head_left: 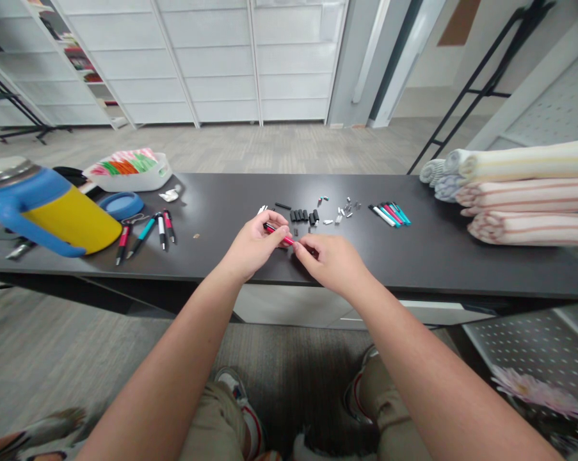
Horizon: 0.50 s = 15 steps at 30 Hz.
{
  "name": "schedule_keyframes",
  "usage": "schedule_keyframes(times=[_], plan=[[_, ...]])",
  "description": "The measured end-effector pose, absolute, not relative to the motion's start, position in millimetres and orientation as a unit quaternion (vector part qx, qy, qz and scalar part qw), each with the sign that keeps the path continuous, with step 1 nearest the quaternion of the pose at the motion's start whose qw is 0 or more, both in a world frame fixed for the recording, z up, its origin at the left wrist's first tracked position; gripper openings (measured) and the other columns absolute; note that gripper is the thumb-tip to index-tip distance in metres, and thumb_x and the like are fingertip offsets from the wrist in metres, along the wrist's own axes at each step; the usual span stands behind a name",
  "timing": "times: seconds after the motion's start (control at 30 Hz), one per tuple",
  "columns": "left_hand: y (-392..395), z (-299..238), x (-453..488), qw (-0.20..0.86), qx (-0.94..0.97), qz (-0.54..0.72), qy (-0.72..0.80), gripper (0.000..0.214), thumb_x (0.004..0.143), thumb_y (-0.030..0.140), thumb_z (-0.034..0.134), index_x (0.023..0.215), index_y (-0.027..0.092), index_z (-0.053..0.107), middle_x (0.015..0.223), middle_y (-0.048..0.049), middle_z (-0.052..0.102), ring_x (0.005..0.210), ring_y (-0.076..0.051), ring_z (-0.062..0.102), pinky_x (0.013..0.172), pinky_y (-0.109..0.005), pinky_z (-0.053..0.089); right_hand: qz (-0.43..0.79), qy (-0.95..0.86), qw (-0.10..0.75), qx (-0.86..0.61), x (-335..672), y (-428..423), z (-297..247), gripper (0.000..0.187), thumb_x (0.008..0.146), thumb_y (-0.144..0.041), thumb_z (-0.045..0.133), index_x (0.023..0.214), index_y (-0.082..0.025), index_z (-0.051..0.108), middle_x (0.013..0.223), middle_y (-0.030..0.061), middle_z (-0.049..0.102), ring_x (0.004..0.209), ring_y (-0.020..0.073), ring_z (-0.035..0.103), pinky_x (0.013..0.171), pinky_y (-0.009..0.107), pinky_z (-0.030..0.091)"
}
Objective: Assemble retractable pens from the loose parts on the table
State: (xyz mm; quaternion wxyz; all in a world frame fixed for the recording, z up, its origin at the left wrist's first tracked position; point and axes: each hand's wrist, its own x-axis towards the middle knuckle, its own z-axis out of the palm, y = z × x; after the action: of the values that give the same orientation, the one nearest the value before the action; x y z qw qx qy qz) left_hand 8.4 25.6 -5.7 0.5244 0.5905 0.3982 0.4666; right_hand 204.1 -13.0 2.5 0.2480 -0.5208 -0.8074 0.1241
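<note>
Dark tabletop (224, 208), red pen (287, 241) clamped in left hand (254, 244), end pinched by right hand (334, 261)

"Bright or dim?"

"Bright, fairly even, with a pale sheen near the far edge of the counter (221, 205), left of its middle."

"Shadows?"

"Soft on top, deepest below the near edge."

"Sharp throughout?"

"Slightly hazy, with softness on the small silvery pieces (349, 207), blur on the flowers (533, 387) beneath the near right corner, and an outward lean to the white cabinets (212, 83) from wide-angle stretch."
</note>
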Motion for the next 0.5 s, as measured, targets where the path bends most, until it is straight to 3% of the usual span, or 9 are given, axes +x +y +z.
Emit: schedule_keyframes(times=[0.5], plan=[[27.4,-6.9,8.8,0.529,0.585,0.472,0.394,0.021,0.089,0.030,0.075,0.102,0.018,0.064,0.089,-0.0014,0.069,0.079,-0.013,0.072,0.082,-0.031,0.062,0.121,-0.809,0.244,-0.521,204.7,-13.3,1.7,0.036,0.107,-0.040,0.049,0.082,-0.022,0.067,0.076,0.0018,0.069,0.064,0.0150,0.053,0.061,0.031,0.025]])
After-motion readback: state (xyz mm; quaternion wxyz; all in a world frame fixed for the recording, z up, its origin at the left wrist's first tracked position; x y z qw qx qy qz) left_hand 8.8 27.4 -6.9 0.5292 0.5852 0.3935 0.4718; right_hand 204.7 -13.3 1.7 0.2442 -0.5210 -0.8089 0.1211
